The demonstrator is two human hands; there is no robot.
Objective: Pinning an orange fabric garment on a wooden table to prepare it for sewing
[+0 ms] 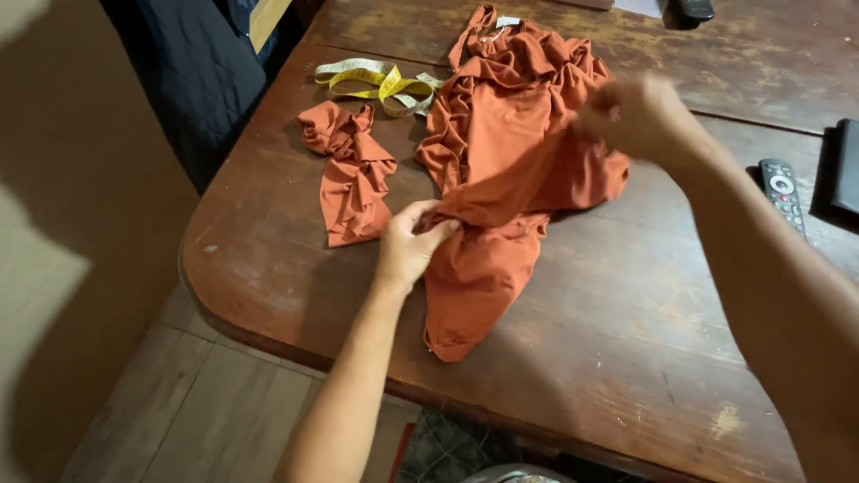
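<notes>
Where it is pinched, rust-orange ruffled garment (501,152) bunches.

A home: worn wooden table (626,340), remote control (783,192), tape measure (376,82).

Taking the orange garment (501,170) as the landmark: bare desk (626,340) lies open on its near right side, out to the front edge. To its left, a smaller orange cloth piece (353,174) lies just beside it, with a yellow tape measure (376,82) behind that. To its right, well apart, lie a remote control (784,192) and a black case (846,165).
</notes>
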